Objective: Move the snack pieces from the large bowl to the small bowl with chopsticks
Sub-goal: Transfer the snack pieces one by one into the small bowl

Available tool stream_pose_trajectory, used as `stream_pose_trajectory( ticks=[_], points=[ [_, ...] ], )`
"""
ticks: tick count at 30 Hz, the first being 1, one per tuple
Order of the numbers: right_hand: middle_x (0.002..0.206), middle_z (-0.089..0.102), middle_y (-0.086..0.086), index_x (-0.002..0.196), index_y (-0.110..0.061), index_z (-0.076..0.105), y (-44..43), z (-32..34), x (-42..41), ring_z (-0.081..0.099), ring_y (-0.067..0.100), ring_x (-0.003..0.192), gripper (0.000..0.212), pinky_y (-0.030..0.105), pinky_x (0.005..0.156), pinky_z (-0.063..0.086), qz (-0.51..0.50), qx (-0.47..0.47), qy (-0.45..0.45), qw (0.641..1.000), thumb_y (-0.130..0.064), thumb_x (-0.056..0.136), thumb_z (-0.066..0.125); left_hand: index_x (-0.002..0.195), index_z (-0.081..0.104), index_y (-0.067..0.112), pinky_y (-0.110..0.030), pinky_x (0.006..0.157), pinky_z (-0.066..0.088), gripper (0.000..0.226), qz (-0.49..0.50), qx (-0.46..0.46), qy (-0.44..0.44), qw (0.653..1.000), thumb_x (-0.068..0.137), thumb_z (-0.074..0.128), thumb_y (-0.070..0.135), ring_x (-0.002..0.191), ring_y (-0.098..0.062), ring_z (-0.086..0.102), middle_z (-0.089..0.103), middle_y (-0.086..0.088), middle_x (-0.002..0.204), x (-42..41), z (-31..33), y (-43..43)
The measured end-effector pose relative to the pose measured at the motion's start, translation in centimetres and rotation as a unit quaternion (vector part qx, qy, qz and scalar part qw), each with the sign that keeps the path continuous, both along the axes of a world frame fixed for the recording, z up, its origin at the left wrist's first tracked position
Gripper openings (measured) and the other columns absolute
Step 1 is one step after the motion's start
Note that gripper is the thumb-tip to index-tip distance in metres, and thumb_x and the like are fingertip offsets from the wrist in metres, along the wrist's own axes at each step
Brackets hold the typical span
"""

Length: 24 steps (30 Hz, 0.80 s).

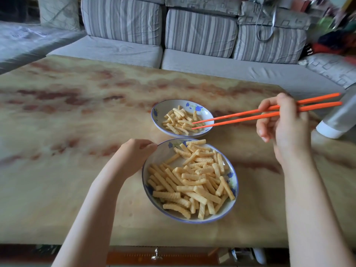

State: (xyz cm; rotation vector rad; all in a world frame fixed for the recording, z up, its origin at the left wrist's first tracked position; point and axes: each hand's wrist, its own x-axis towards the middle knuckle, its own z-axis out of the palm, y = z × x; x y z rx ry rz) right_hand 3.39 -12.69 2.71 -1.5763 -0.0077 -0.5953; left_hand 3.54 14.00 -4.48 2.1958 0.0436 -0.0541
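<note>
The large bowl (234, 182), white with a blue rim, sits near the table's front and holds many ridged yellow snack sticks (192, 182). Just behind it stands the small bowl (163, 108) with several of the same snack pieces (179, 120). My right hand (285, 126) grips a pair of orange chopsticks (250, 115). Their tips are slightly apart over the small bowl's pile, with no piece between them. My left hand (134, 155) holds the large bowl's left rim, thumb on the edge.
The bowls stand on a marbled beige table (77, 132). A white and grey container (339, 120) stands at the table's right edge, close behind my right hand. A striped grey sofa (192, 45) runs along the far side. A drawer knob (156, 255) shows below the front edge.
</note>
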Motion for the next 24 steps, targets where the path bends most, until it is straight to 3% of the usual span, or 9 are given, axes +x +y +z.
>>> stream_pose_trajectory(
  ticks=[13, 24],
  points=[
    [0.033, 0.040, 0.003, 0.067, -0.008, 0.052, -0.8, -0.3, -0.4, 0.034, 0.015, 0.030, 0.041, 0.016, 0.035, 0.023, 0.018, -0.039, 0.060, 0.997, -0.019, 0.100, 0.031, 0.095, 0.072, 0.016, -0.030, 0.075, 0.047, 0.023, 0.003, 0.012, -0.008, 1.000, 0.093, 0.052, 0.025, 0.074, -0.022, 0.056, 0.070, -0.009, 0.089, 0.0, 0.0, -0.1],
    [0.034, 0.041, 0.003, 0.065, -0.010, 0.051, -0.2, -0.8, -0.2, 0.034, 0.017, 0.030, 0.041, 0.017, 0.036, 0.025, 0.015, -0.022, 0.055, 0.998, -0.021, 0.100, 0.032, 0.095, 0.072, 0.016, -0.029, 0.074, 0.046, 0.023, 0.005, 0.009, -0.005, 1.000, 0.093, 0.051, 0.025, 0.075, -0.022, 0.055, 0.069, -0.010, 0.089, 0.0, 0.0, -0.1]
  ],
)
